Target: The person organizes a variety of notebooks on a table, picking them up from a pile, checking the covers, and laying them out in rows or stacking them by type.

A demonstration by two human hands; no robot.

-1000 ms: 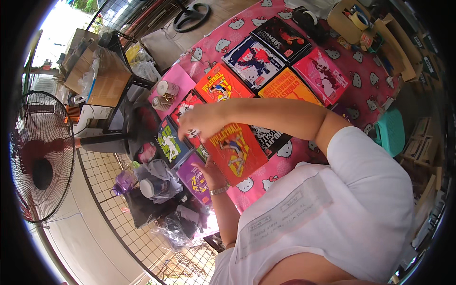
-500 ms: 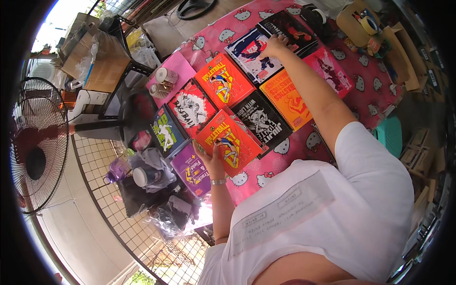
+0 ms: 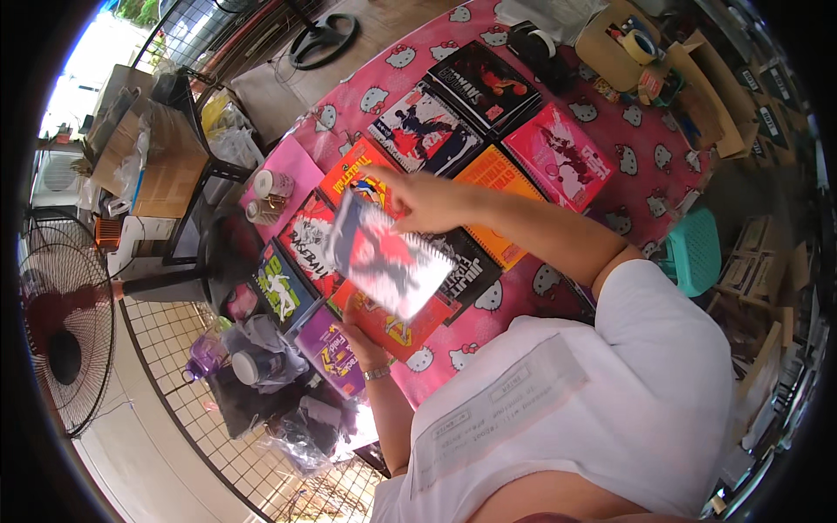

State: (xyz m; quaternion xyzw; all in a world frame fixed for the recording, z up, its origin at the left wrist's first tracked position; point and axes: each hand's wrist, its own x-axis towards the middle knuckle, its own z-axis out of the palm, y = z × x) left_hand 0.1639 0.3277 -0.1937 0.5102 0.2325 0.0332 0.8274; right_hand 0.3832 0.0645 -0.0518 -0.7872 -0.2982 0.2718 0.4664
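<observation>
My right hand (image 3: 427, 200) grips a white, navy and red spiral notebook (image 3: 392, 261), slightly smeared by motion. It hangs over a red-orange notebook (image 3: 405, 333) and covers most of that one's cover. My left hand (image 3: 362, 342) has its fingers closed on the red-orange notebook's left edge. Under my right hand, another red-orange notebook (image 3: 347, 167) lies partly hidden. Around them are a red, white and black notebook (image 3: 305, 240), a black one (image 3: 475, 270) and an orange one (image 3: 493, 187). A similar white and navy notebook (image 3: 423, 131) lies farther back, beside a black stack (image 3: 484, 83).
A pink patterned cloth (image 3: 623, 122) covers the table. Two jars (image 3: 273, 185) stand at the left edge, near a purple notebook (image 3: 327, 353) and a green-figured one (image 3: 281, 292). A pink notebook (image 3: 558, 157) and a box with tape (image 3: 641, 44) sit right. A fan (image 3: 65, 322) stands left.
My right hand has lifted the white and navy notebook off its stack and brought it nearer, over the red-orange notebook. My left hand keeps its hold. The whole view has shifted slightly.
</observation>
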